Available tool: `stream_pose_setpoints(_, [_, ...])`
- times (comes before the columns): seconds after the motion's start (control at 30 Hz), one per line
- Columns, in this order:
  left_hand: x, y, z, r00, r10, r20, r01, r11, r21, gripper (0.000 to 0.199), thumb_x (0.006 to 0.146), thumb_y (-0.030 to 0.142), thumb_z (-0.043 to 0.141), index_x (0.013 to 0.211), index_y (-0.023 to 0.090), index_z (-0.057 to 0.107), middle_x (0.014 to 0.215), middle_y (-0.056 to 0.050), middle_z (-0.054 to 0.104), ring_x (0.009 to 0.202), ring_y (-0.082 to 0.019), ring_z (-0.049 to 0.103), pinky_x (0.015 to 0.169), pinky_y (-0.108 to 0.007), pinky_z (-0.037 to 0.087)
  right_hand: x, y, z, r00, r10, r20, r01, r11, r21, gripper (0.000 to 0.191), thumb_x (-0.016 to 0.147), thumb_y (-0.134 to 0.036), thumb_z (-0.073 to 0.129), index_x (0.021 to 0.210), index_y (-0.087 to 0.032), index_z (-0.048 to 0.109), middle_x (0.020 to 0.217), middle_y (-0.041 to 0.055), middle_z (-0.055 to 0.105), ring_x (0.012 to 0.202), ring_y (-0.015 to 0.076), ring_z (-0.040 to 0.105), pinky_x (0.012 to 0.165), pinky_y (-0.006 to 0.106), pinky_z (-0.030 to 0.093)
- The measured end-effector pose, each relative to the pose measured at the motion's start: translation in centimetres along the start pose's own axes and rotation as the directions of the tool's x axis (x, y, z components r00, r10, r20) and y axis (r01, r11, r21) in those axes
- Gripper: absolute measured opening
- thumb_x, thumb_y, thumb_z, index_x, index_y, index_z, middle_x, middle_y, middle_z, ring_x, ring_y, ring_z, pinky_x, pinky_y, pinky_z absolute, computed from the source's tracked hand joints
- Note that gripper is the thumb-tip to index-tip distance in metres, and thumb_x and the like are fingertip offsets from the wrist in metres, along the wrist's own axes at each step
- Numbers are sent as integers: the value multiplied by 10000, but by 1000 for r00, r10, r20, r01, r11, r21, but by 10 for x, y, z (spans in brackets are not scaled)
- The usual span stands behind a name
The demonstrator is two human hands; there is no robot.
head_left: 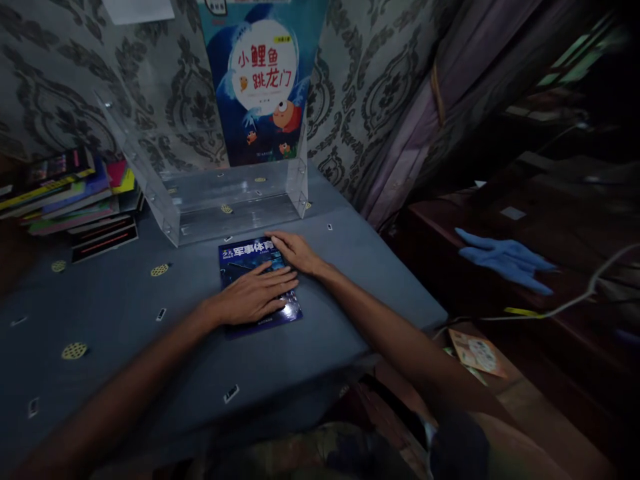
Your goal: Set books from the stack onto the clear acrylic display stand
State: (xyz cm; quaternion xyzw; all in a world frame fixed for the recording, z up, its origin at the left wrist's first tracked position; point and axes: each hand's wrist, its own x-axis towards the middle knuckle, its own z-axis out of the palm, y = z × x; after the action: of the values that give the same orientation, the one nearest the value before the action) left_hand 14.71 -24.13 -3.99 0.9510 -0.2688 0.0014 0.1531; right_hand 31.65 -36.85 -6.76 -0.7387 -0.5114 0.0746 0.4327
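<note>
A dark blue book [260, 323] with white lettering lies flat on the blue-grey cloth of the table [200, 360]. Across the middle of its cover rests my left hand [257, 293], palm down with the fingers apart. My right hand [295, 252] touches the book's upper right corner, its fingers bent over the edge. Behind the book stands a clear plastic rack [240, 217], and a large blue picture book [265, 127] with an orange fish stands upright at its back.
Stacked books [75, 193] occupy the table's left back part. Patterned wallpaper [195, 87] and a tied curtain [410, 140] are behind. Off the table's right edge are a blue glove [505, 260], a pale cable [575, 300] and an orange booklet [477, 352] lower down.
</note>
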Motion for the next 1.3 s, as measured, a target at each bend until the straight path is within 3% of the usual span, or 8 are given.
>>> stream_pose_setpoints(0.37, [-9, 31, 3, 995, 77, 67, -73, 996, -58, 483, 1074, 392, 351, 1554, 347, 330, 1575, 36, 428, 1520, -168, 267, 1271, -456, 90, -3, 0, 3, 1000, -25, -4, 25, 998, -54, 395, 1034, -363, 409, 1332, -231, 631, 1359, 52, 665, 1268, 234, 612, 1111, 433, 449])
stream_pose_setpoints(0.63, [-11, 30, 4, 998, 63, 27, -62, 997, -55, 520, 1068, 438, 364, 1572, 324, 297, 1586, 1, 414, 1503, -179, 313, 1266, -445, 140, -4, -1, 5, 999, -48, 10, 49, 996, -75, 375, 1041, -353, 415, 1296, -222, 656, 1309, 67, 695, 1316, 238, 579, 1127, 429, 436])
stream_pose_setpoints(0.83, [-19, 5, 2, 995, -94, -26, 93, 994, -50, 548, 1069, 505, 290, 1575, 293, 300, 1603, -5, 389, 1508, -172, 302, 1268, -418, 164, -5, -2, 5, 998, -57, 23, 59, 993, -98, 379, 1044, -335, 399, 1307, -216, 645, 1328, 69, 684, 1333, 228, 563, 1132, 434, 428])
stream_pose_setpoints(0.93, [-31, -26, -3, 954, -285, -93, 281, 959, -46, 580, 1067, 529, 225, 1553, 241, 356, 1601, -34, 390, 1514, -189, 291, 1269, -438, 155, -4, -2, 5, 997, -61, 36, 65, 991, -121, 395, 1042, -323, 390, 1313, -180, 638, 1332, 101, 678, 1334, 229, 563, 1132, 419, 427])
stream_pose_setpoints(1.03, [-45, -52, -10, 855, -486, -181, 473, 874, -109, 619, 1055, 542, 189, 1532, 203, 393, 1607, -62, 374, 1511, -222, 300, 1261, -478, 168, -5, -4, 4, 996, -70, 52, 78, 982, -171, 383, 1040, -318, 400, 1312, -185, 635, 1340, 104, 673, 1338, 224, 559, 1134, 425, 424])
stream_pose_setpoints(1.1, [-52, -61, -13, 808, -551, -210, 524, 834, -172, 631, 1047, 542, 180, 1533, 200, 387, 1603, -61, 382, 1507, -230, 310, 1254, -490, 187, -5, -8, 5, 995, -63, 77, 80, 967, -242, 373, 1031, -319, 432, 1316, -179, 629, 1376, 120, 646, 1361, 243, 535, 1157, 473, 385])
stream_pose_setpoints(1.2, [-56, -63, -16, 793, -568, -220, 525, 821, -223, 649, 1034, 553, 182, 1526, 187, 396, 1577, -66, 427, 1489, -230, 349, 1249, -491, 201, -6, -23, 9, 985, -77, 157, 129, 926, -355, 395, 1013, -337, 494, 1340, -147, 610, 1439, 160, 586, 1418, 290, 462, 1197, 561, 283])
stream_pose_setpoints(1.3, [-54, -62, -16, 796, -563, -221, 516, 823, -237, 677, 1022, 571, 188, 1505, 160, 424, 1564, -82, 446, 1478, -231, 371, 1254, -486, 187, -4, -45, 20, 947, -143, 286, 245, 899, -362, 406, 1012, -361, 512, 1371, -186, 586, 1478, 131, 554, 1441, 275, 430, 1206, 557, 270])
